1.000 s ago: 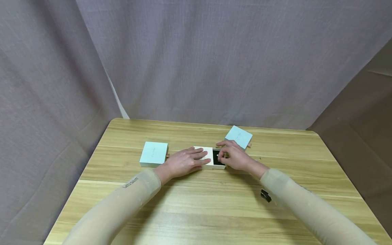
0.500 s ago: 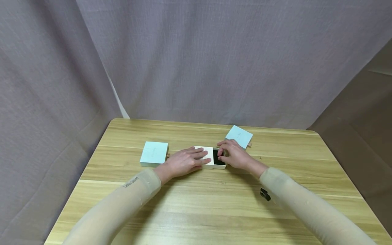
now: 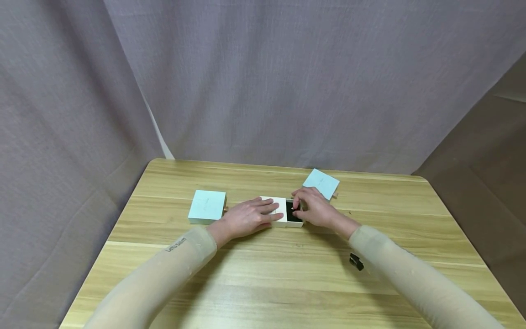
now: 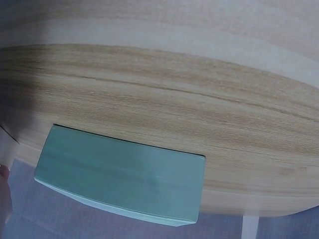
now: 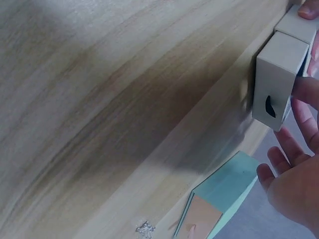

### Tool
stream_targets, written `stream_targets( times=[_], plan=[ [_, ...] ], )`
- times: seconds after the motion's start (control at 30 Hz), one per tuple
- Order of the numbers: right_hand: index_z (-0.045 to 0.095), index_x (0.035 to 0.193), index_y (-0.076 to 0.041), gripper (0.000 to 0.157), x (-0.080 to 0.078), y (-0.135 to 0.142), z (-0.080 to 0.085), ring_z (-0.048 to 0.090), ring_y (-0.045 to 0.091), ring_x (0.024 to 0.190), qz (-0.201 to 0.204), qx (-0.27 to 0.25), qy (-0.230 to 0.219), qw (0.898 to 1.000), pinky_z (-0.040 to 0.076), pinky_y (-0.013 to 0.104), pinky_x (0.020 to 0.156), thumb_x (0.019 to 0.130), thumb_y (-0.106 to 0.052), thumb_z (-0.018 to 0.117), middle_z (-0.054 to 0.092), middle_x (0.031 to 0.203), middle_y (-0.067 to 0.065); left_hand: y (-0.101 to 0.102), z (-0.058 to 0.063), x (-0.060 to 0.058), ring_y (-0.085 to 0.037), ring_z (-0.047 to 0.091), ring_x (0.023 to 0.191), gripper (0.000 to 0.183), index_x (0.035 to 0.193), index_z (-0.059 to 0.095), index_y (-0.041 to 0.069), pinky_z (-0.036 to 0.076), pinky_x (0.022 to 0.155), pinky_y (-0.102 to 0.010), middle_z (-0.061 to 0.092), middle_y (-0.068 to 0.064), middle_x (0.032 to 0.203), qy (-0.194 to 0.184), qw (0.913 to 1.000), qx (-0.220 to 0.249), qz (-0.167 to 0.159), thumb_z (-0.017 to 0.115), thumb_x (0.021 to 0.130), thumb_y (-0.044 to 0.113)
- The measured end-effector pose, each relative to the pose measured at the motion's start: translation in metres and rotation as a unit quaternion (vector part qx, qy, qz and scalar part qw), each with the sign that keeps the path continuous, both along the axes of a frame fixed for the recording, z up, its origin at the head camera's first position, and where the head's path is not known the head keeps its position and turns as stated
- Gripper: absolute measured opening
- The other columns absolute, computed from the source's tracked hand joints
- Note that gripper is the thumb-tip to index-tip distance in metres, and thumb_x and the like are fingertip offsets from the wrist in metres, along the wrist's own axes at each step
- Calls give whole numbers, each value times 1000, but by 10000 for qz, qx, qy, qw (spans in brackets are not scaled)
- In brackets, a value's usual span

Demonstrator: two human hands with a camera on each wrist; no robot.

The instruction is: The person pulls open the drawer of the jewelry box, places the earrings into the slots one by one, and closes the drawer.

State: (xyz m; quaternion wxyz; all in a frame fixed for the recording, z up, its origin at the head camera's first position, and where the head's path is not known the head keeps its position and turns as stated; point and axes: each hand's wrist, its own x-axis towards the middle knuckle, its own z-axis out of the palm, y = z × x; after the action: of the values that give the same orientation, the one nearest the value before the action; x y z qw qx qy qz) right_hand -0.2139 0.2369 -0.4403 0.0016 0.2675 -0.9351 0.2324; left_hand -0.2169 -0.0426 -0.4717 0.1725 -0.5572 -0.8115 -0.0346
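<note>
My left hand (image 3: 248,217) lies on the white sleeve of a small drawer box (image 3: 281,206), its fingers spread and nearly straight. From the sleeve's right side the drawer is slid part way out, showing a black lining (image 3: 292,216). My right hand (image 3: 315,210) reaches into the drawer with curled fingers. Its thumb and index finger seem to pinch a tiny pale piece (image 3: 293,209), too small to identify. In the right wrist view the drawer front (image 5: 274,92) has a dark half-moon tab, with my right fingers (image 5: 291,142) beside it.
Left of my left hand sits a mint-green box (image 3: 207,205). Another mint box (image 3: 322,183) stands askew behind my right hand, near a small silvery trinket (image 5: 145,229) on the wooden table (image 3: 263,283). A black clip-like object (image 3: 356,262) lies by my right forearm.
My right thumb and index finger have shifted slightly within the drawer around the tiny pale piece. The left hand and the boxes stay where they were.
</note>
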Motion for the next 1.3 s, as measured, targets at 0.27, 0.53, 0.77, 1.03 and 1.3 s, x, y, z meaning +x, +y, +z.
stream_targets(
  times=[0.27, 0.53, 0.77, 1.03, 1.3],
  plan=[
    [73, 101, -10, 7, 8, 10, 8, 53, 48, 133, -176, -142, 96, 9997, 37, 66, 118, 96, -11, 77, 66, 138, 22, 1, 2, 0, -29, 59, 142, 44, 149, 66, 20, 50, 116, -46, 62, -12, 152, -57, 10000, -38, 3, 71, 105, 29],
    [76, 106, -9, 9, 21, 24, 9, 54, 44, 130, -272, 60, 431, 9987, 37, 72, 113, 98, -13, 76, 67, 139, 20, 1, 3, 1, -28, 58, 142, 45, 150, 65, 20, 49, 118, -45, 61, -10, 154, -22, 9999, -159, 53, 69, 107, 31],
    [79, 112, -5, 16, 29, 31, 5, 57, 42, 127, -94, 284, 876, 9957, 40, 68, 112, 97, -8, 77, 69, 134, 18, 0, 3, 1, -28, 57, 144, 44, 151, 64, 21, 48, 119, -44, 60, -10, 155, -25, 9997, -222, 98, 67, 108, 31],
    [81, 113, -7, 21, 30, 32, -5, 57, 42, 131, -65, 556, 1203, 9912, 32, 83, 112, 92, -9, 82, 69, 135, 15, 0, 2, 1, -29, 58, 143, 45, 150, 65, 21, 49, 117, -46, 61, -11, 153, -132, 9998, -138, 68, 70, 106, 30],
    [82, 110, -7, 19, 28, 31, -11, 58, 41, 129, -48, 532, 1377, 9890, 30, 88, 109, 92, -9, 82, 70, 134, 15, 1, 2, 1, -28, 58, 143, 44, 150, 65, 21, 49, 118, -46, 60, -11, 154, -143, 9998, -142, 65, 69, 107, 30]
  ],
)
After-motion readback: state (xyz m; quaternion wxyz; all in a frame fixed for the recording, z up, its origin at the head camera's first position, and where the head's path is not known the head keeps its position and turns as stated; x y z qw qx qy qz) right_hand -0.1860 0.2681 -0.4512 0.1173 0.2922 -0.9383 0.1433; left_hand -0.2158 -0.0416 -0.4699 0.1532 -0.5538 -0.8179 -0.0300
